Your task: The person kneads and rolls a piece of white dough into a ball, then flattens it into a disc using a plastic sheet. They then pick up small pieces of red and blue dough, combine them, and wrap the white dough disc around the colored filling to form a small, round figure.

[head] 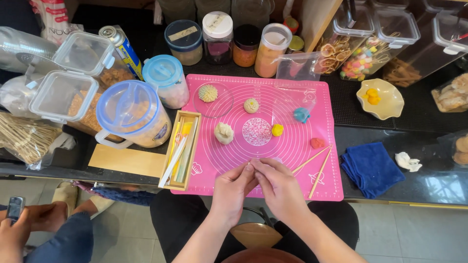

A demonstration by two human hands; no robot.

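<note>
1. Spray can (123, 48), around 10 o'clock: yellow and blue printed body with a silver top, lying tilted between the clear clip-lid box and the small blue-lidded tub.
2. Dark-lidded jar (184, 41), 11 o'clock: a pale rectangular label strip sits slanted across the lid.
3. White-lidded jar (217, 36), near 12 o'clock, just right of it: a pale label strip on the lid too, purple contents below.
4. White plastic package (48, 14), far top-left corner: crinkly white with red print.
5. Phone (14, 208), about 8 o'clock at the bottom-left: dark, held by another person's hand; screen can't be made out.
</note>
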